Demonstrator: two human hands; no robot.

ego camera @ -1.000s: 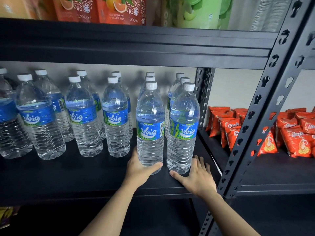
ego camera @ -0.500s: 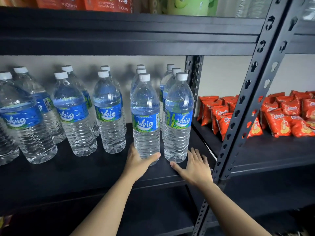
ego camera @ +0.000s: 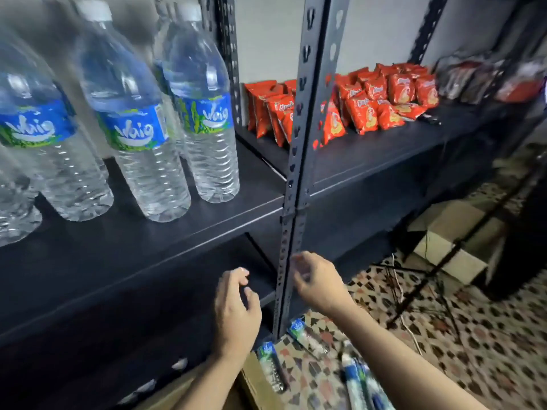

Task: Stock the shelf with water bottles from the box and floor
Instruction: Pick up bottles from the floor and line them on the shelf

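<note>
Several clear water bottles with blue labels stand upright on the dark shelf; the two nearest the shelf's right end are one bottle and another. Both my hands hang below the shelf's front edge, apart from the bottles. My left hand is empty, its fingers loosely curled. My right hand is empty too, in front of the black upright post. Three more bottles lie on the patterned floor, for instance one beside the cardboard box and another further right.
Orange snack packets fill the neighbouring shelf on the right. A stack of cardboard boxes sits on the tiled floor under it. Thin cables run across the floor. White caps show in the box at the bottom.
Both hands have let go of the two front bottles and dropped below the shelf. The view has swung down and to the right, bringing the floor and lying bottles into sight.
</note>
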